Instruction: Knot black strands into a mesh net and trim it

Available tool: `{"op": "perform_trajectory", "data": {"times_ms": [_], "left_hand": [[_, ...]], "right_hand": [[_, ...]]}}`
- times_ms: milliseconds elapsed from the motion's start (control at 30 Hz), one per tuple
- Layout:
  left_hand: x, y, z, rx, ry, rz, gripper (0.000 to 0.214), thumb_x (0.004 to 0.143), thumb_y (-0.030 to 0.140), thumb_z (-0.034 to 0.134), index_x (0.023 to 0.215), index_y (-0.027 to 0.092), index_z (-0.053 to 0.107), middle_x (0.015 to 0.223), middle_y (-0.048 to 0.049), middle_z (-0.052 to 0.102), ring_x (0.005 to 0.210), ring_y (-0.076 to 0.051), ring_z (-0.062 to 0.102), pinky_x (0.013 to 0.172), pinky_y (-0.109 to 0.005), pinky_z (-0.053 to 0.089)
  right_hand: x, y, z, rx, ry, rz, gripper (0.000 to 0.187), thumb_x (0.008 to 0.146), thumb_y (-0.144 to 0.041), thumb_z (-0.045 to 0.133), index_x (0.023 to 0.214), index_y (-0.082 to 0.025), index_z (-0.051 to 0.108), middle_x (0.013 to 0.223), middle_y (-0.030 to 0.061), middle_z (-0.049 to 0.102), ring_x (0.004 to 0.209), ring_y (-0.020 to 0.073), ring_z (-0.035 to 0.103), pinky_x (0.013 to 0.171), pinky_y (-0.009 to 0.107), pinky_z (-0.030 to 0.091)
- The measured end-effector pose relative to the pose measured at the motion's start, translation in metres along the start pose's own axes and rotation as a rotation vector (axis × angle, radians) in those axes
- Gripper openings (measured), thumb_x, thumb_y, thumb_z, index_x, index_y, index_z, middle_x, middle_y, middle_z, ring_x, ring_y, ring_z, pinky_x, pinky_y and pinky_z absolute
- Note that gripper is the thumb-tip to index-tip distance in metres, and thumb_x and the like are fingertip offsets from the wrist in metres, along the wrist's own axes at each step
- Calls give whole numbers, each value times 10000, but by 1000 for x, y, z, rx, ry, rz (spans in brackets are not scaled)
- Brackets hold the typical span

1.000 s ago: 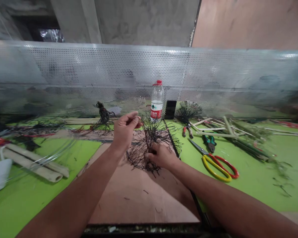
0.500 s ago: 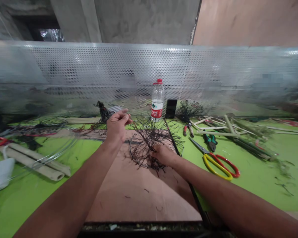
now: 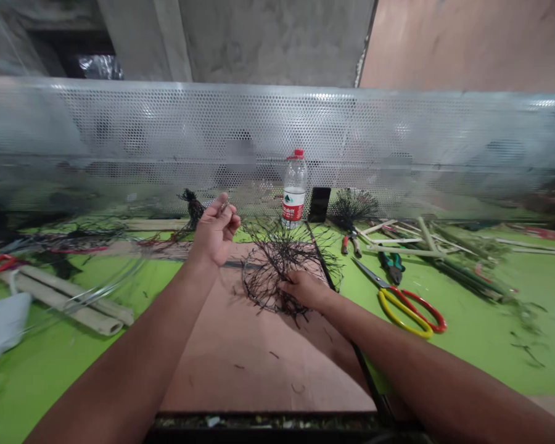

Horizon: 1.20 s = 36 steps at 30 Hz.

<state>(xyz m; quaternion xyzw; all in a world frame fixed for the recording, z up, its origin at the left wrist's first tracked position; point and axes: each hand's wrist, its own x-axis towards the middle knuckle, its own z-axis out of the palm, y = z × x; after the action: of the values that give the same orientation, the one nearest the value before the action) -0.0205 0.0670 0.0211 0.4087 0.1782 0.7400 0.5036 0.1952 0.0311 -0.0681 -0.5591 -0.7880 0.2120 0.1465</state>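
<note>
A tangled ring of black bristly fibre (image 3: 272, 271) lies on a brown cardboard sheet (image 3: 263, 364). My right hand (image 3: 305, 290) rests on the ring's lower right side, with its fingers pressed into the strands. My left hand (image 3: 215, 231) is raised just left of the ring, not touching it. Its fingers are slightly curled and apart, and I see nothing held in them, though a very fine strand could not be made out.
The green tabletop (image 3: 467, 351) holds red-and-yellow-handled scissors (image 3: 404, 311), green-handled pliers (image 3: 391, 266), a plastic water bottle (image 3: 295, 191), a black phone (image 3: 319, 205), black bristle tufts (image 3: 351, 208), and bamboo tubes (image 3: 60, 305). A perforated metal sheet (image 3: 259, 123) stands behind.
My left hand has lifted, moved left and turned its palm toward me, with the fingers spreading. The right hand has eased back slightly on the ring.
</note>
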Motion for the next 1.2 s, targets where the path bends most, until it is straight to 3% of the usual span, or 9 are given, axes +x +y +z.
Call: {"op": "perform_trajectory", "data": {"times_ms": [100,200,300,433,633,800,967,1067,1200], "left_hand": [[-7,-7,4,8,-61,-78,337,665,104,724,973,206,636,747,37,639,617,-50,603,605,-165,516],[-14,-14,8,16,-95,-131,294,661,106,731,932,184,647,749,23,655,628,-58,614,628,-180,527],[-20,-16,12,-14,-141,-124,279,658,105,733,917,177,658,753,15,666,643,-71,626,633,-191,532],[-28,-16,19,-47,-198,-150,268,663,100,730,911,182,669,755,14,675,660,-75,636,661,-200,538],[-41,-20,27,-89,-300,-221,244,668,104,740,894,176,681,753,7,688,665,-80,647,656,-187,538],[-46,-23,20,-53,-494,-326,188,667,136,758,838,156,683,733,-14,697,633,-106,660,617,-198,538],[-51,-25,16,-16,-670,-409,161,672,147,756,817,147,685,712,-24,694,605,-123,662,584,-214,532],[-54,-28,15,-11,-741,-447,169,658,161,767,802,148,680,696,-22,688,586,-134,659,560,-232,531],[-59,-34,14,18,-838,-497,137,681,168,747,796,146,677,701,-37,683,587,-151,660,561,-265,531]], "right_hand": [[-6,-3,-3,9,86,-32,308,780,-496,549,756,-190,560,668,2,542,605,126,446,544,239,280],[-12,-8,-11,59,326,-44,382,707,-557,613,822,-198,551,781,20,573,703,155,484,593,247,319],[-16,-9,-21,194,500,-137,333,752,-502,592,882,-197,560,833,29,576,742,161,498,637,260,356],[-15,-11,-25,443,274,-388,207,831,-347,518,872,-174,624,694,9,570,646,131,504,620,257,381],[-6,-22,-22,812,77,-307,269,803,-259,536,1038,-163,627,567,-29,541,456,81,385,457,224,285],[7,-16,-36,1008,125,-295,351,781,-249,559,1121,-166,589,549,-36,545,416,73,357,405,211,245],[11,-6,-48,1234,134,-259,623,717,-192,621,1303,-256,420,786,-7,654,517,102,510,484,233,384],[15,-2,-48,1384,242,-273,523,640,-124,648,1122,-274,508,947,6,664,747,145,622,708,298,468],[17,0,-45,1282,397,-384,165,674,-156,629,805,-215,546,1047,28,651,1049,202,568,950,382,368]]}}
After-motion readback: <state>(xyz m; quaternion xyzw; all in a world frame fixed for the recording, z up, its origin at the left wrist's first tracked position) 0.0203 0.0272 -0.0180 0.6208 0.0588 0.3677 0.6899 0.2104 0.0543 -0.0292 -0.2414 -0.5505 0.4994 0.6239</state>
